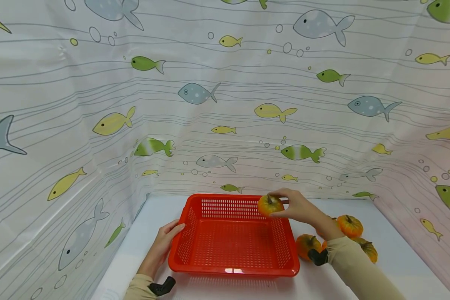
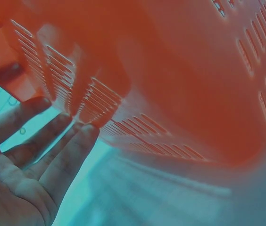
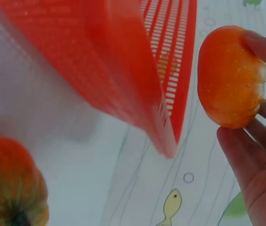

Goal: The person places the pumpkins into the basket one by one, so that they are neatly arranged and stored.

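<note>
A red plastic basket [image 1: 232,270] with slotted walls stands on the white table, its inside bare. My left hand [image 1: 164,242] holds its left rim, the thumb over the edge. In the left wrist view, the fingertips [image 2: 89,134] meet the outside of the basket's wall [image 2: 170,70]. Over the back right corner, my right hand [image 1: 294,204] grips a small orange pumpkin [image 1: 268,206] between thumb and fingers. The right wrist view shows this pumpkin [image 3: 229,77] raised beside the basket's rim, its stem toward the palm.
Several more orange pumpkins lie right of the basket, among them one close to its wall [image 1: 308,246] and one farther back [image 1: 350,226]. My right forearm partly covers the group. A fish-patterned curtain [image 1: 247,91] encloses the table [image 1: 150,208] at the back and sides.
</note>
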`<act>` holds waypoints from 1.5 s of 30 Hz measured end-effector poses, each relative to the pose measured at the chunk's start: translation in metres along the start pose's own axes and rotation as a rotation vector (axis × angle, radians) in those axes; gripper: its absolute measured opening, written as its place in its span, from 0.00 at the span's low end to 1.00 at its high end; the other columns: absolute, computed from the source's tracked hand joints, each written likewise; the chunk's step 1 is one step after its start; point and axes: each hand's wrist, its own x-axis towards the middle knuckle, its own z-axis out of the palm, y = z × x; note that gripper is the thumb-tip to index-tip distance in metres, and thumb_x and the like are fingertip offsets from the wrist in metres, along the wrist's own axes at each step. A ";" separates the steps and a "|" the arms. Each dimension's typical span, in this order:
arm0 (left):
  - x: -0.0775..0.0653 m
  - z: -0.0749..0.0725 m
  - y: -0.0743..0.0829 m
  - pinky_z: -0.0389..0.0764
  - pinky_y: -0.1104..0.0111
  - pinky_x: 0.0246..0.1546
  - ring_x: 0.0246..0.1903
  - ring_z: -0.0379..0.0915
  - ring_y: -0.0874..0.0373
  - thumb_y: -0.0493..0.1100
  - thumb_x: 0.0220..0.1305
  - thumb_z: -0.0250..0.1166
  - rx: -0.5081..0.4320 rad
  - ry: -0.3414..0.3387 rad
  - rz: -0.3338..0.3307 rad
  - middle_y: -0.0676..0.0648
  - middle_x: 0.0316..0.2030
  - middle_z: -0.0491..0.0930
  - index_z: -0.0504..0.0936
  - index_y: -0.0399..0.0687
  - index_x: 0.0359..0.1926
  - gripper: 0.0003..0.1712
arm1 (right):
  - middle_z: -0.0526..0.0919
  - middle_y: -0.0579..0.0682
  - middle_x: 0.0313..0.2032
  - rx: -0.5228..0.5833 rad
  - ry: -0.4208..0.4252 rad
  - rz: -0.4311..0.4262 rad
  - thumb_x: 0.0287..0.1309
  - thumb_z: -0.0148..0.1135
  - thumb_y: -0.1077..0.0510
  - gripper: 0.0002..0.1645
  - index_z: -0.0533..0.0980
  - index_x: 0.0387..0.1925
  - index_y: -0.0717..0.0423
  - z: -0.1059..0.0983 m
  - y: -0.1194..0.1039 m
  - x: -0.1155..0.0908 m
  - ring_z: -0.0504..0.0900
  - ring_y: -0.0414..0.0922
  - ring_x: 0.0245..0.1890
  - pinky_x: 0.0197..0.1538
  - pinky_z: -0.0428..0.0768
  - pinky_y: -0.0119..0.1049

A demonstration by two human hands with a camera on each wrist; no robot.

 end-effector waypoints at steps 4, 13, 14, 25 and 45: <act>0.001 0.000 -0.001 0.88 0.67 0.46 0.44 0.84 0.57 0.49 0.76 0.60 0.004 -0.002 0.008 0.39 0.55 0.83 0.74 0.38 0.69 0.28 | 0.85 0.54 0.59 -0.075 -0.009 -0.036 0.49 0.82 0.45 0.41 0.79 0.62 0.57 0.010 -0.008 0.011 0.83 0.54 0.59 0.57 0.86 0.48; 0.000 -0.001 -0.002 0.89 0.65 0.45 0.44 0.85 0.56 0.49 0.75 0.61 -0.009 0.001 0.006 0.40 0.55 0.83 0.75 0.39 0.69 0.28 | 0.85 0.52 0.58 -0.115 -0.082 -0.022 0.48 0.82 0.45 0.40 0.80 0.61 0.56 0.040 -0.030 0.037 0.82 0.49 0.57 0.57 0.84 0.45; 0.000 -0.001 -0.002 0.89 0.65 0.45 0.44 0.85 0.55 0.49 0.75 0.61 -0.014 0.002 0.003 0.40 0.55 0.83 0.75 0.40 0.69 0.28 | 0.85 0.51 0.57 -0.112 -0.089 -0.017 0.47 0.82 0.46 0.39 0.80 0.60 0.56 0.044 -0.032 0.040 0.82 0.49 0.56 0.57 0.84 0.45; -0.001 -0.001 -0.003 0.88 0.66 0.45 0.44 0.84 0.56 0.50 0.76 0.60 0.009 0.017 -0.001 0.40 0.55 0.84 0.74 0.39 0.70 0.29 | 0.85 0.48 0.54 -0.073 -0.173 0.004 0.50 0.82 0.49 0.35 0.81 0.59 0.55 0.087 -0.038 0.065 0.80 0.44 0.52 0.56 0.84 0.42; -0.002 0.001 -0.002 0.88 0.66 0.46 0.44 0.84 0.55 0.49 0.76 0.60 0.005 0.012 -0.002 0.36 0.58 0.82 0.74 0.39 0.70 0.28 | 0.86 0.45 0.48 -0.085 -0.273 0.012 0.54 0.79 0.52 0.29 0.82 0.57 0.53 0.150 -0.058 0.096 0.80 0.39 0.46 0.54 0.83 0.33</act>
